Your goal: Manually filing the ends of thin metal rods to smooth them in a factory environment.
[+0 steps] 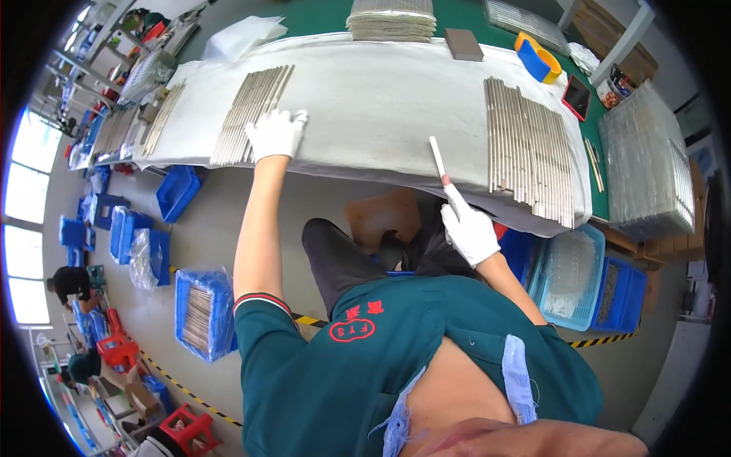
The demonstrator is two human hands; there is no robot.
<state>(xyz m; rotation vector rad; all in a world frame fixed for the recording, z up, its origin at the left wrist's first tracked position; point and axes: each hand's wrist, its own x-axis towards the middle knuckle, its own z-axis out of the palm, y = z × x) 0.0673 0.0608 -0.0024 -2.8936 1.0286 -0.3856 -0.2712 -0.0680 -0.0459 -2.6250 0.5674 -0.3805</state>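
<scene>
To the near left on the floor stands a bagged bin (183, 308), blue, with thin rods packed in it. To the near right, a light-blue basket (567, 323) holds clear plastic, with a darker blue bin (628, 295) just right of it. The right hand (470, 230), in a white glove with one fingertip bare, is just off the near edge of the table, its fingers closed on a pale stick (436, 156) that points far and a little left, over the cloth. Whether the stick touches the cloth I cannot tell. The left hand (277, 134), gloved too, lies palm down on the near right part of the left rods (247, 107), thumb apart from the fingers; whether they grip a rod I cannot tell. These rods lie side by side on the grey-white cloth (365, 99), slanting far and right. The right rods (529, 152), a wider row with uneven near ends, lie well apart from them, and clear trays (647, 160) are stacked farther right. Beyond are a red-edged phone (576, 97), a yellow-and-blue ring (533, 67), a brown block (464, 44) and, farthest, a tray stack (391, 23).
</scene>
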